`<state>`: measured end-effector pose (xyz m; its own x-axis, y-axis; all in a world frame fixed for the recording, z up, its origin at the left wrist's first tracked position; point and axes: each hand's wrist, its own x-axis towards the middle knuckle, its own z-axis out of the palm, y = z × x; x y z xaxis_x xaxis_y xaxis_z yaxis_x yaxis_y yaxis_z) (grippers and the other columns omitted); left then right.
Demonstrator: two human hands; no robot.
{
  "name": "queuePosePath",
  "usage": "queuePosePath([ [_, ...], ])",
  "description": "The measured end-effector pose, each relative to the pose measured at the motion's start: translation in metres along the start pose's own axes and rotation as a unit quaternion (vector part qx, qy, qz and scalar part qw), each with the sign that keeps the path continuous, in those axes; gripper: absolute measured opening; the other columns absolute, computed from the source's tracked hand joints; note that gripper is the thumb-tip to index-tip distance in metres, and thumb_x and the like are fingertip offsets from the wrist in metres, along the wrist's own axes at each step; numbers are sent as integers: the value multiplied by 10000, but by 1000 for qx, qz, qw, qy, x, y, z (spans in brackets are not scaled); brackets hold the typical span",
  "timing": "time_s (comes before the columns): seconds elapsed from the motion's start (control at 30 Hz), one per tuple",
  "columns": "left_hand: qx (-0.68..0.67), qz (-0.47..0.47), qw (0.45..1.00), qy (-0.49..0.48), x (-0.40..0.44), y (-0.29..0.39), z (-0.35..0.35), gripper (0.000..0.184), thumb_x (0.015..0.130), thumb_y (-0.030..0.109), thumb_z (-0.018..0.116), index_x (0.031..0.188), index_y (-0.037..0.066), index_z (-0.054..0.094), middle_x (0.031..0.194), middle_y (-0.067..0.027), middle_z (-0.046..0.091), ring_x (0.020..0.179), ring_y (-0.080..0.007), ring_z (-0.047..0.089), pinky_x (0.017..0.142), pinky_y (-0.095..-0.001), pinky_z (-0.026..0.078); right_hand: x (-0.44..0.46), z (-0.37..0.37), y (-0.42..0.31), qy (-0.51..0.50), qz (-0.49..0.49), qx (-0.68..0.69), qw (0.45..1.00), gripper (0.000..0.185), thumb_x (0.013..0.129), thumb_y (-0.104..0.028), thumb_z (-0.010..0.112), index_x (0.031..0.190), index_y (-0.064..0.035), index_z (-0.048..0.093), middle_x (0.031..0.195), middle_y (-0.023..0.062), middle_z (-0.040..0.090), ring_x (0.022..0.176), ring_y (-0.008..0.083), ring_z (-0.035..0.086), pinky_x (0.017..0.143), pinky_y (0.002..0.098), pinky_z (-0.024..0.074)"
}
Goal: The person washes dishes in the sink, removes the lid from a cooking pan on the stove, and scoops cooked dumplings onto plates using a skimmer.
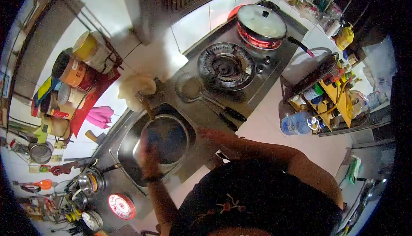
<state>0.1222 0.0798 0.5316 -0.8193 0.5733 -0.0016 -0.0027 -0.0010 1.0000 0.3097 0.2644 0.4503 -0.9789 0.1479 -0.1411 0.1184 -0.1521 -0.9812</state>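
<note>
My left hand (148, 155) hovers over the left side of the sink (126, 154), in front of a round metal basin (187, 144) that sits inside it. Motion smears its fingers, and I see no object in it. My right hand (216, 136) is at the sink's right edge, near the basin, with its fingers stretched out and nothing visible in them. Above the basin hangs a tap (147, 107), and a pale cloth or bag (136, 91) is bunched around its top. A strainer-like ladle (189, 86) with a dark handle lies on the counter beyond my right hand.
Beyond the sink is a gas burner (226, 66); a lidded red pan (262, 24) sits on the stove behind it. Jars (77, 71) crowd a rack at left. A red-rimmed plate (121, 206) is on the near counter. A large water bottle (296, 123) stands at right.
</note>
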Motion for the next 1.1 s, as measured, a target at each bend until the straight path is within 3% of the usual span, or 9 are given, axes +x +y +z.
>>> queuePosePath([
  [0.07,-10,-79,984,-160,-18,-147,11,528,823,120,565,1299,38,351,1214,-125,477,1129,-255,437,937,-312,369,12,5,-2,2,89,233,968,378,921,-361,372,1121,-64,490,1247,82,447,1104,168,440,893,343,393],
  [0.17,284,53,889,-355,-29,-60,126,623,849,269,495,1350,29,213,1359,-191,288,1242,-326,301,1041,-411,214,17,-29,53,-10,66,386,920,394,925,-377,343,1102,-70,516,1105,58,543,959,184,519,873,332,418],
  [0.33,-315,-115,897,-289,-13,-17,200,700,853,436,443,1376,78,147,1392,-181,227,1291,-323,204,1061,-436,152,-45,-91,-52,181,208,512,814,481,892,-448,376,1109,-51,537,1024,89,600,896,236,569,890,365,414],
  [0.43,-653,-164,715,-189,-11,3,272,578,906,361,347,1376,90,148,1409,-173,181,1313,-283,153,1075,-418,123,-48,-142,-18,133,110,654,737,536,870,-478,404,1198,-60,479,1067,115,586,964,262,554,911,368,394],
  [0.53,-766,-253,578,-125,4,-23,335,508,933,323,263,1379,99,165,1432,-153,125,1328,-247,109,1072,-404,112,-55,-167,-44,171,117,537,818,567,863,-477,412,1255,-66,413,1107,139,557,985,284,546,896,379,404],
  [0.7,-592,-111,772,-204,13,-14,365,533,908,340,348,1350,77,209,1383,-157,222,1285,-284,192,1035,-404,191,-75,-201,-64,216,90,-99,967,605,870,-487,368,1295,-58,337,1180,149,499,995,281,538,890,385,398],
  [0.83,-432,-31,871,-232,9,-30,355,555,883,357,416,1327,66,253,1342,-160,296,1247,-308,259,1000,-405,255,-73,-221,-45,187,-1,386,903,625,881,-503,321,1306,-46,303,1212,164,466,1064,285,495,929,392,362],
  [0.93,-165,62,941,-288,15,-90,351,573,864,370,466,1309,59,287,1312,-162,351,1218,-326,310,973,-405,304,-70,-176,-78,258,22,21,966,698,875,-555,284,1319,-18,264,1304,183,364,1200,299,367,993,382,302],
  [1.1,-656,-207,656,-311,52,-135,362,536,868,439,419,1244,58,386,1216,-146,464,1089,-304,456,885,-388,404,-61,-303,-83,-3,-37,-186,982,374,841,-312,430,1080,-31,493,1057,170,519,980,254,497,836,363,391],
])
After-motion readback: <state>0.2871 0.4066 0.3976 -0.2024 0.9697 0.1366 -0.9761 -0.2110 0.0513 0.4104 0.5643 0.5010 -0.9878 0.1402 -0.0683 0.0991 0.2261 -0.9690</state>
